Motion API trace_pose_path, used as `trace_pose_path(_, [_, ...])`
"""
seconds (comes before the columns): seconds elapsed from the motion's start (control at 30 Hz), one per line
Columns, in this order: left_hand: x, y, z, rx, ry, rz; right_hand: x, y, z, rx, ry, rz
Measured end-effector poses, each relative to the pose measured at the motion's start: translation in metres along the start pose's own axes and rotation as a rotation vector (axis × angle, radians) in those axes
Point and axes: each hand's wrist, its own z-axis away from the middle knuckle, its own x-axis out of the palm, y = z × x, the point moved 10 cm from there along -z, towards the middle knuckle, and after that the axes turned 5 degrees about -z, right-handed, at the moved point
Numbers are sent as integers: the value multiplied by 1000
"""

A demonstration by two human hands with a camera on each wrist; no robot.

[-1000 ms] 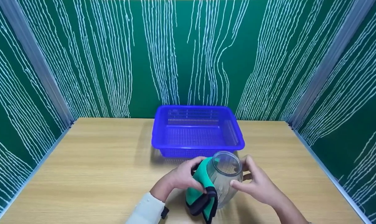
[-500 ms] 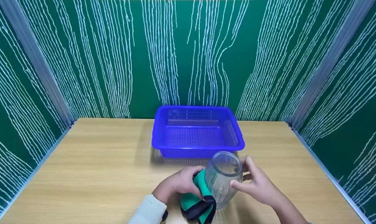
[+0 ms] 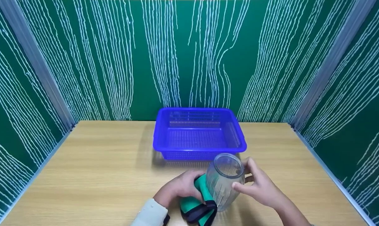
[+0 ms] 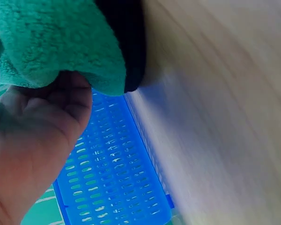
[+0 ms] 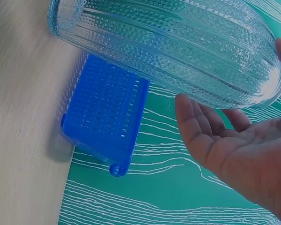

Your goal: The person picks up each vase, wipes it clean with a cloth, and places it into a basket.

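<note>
A clear glass vase [image 3: 222, 191] with a round open mouth stands upright on the table in front of the basket. Vertical ribs and a dimpled texture show on its wall [image 5: 168, 47] in the right wrist view. My right hand [image 3: 261, 190] holds it from the right, thumb on the near side and fingers round the far side. On the other side, my left hand [image 3: 184, 186] grips a fuzzy green cloth [image 3: 191, 205] with black edging, bunched against the vase's left side. Its folds [image 4: 56, 42] hide part of my left fingers in the left wrist view.
Just behind the vase sits a blue plastic basket [image 3: 200, 149] with slotted walls, nothing visible inside. The wooden table [image 3: 108, 163] is bounded by green panels [image 3: 202, 62] with white wavy lines at the back and sides.
My left hand has moved slightly down toward me with the cloth, which now covers less of the vase's side. My right hand and the vase stay in place.
</note>
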Motion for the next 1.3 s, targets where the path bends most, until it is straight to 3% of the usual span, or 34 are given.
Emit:
trace_pose_path(0.23, [-3,-6,4,-75,-12,180,-1,-1,0,-3,-18,-7])
trace_pose_path(0.43, [-6,-3,3,-38,2,227,-6,-1,1,12,29,5])
trace_pose_path(0.6, [-13,3,2,14,55,223,-6,-1,1,31,42,18])
trace_pose_path(0.83, [-33,36,15,85,113,291,-5,2,-1,53,39,13])
trace_pose_path(1.1, [-40,44,16,149,162,363,-4,2,-1,55,37,3])
trace_pose_path(1.3, [-42,36,9,155,197,337,-4,1,-1,45,36,12])
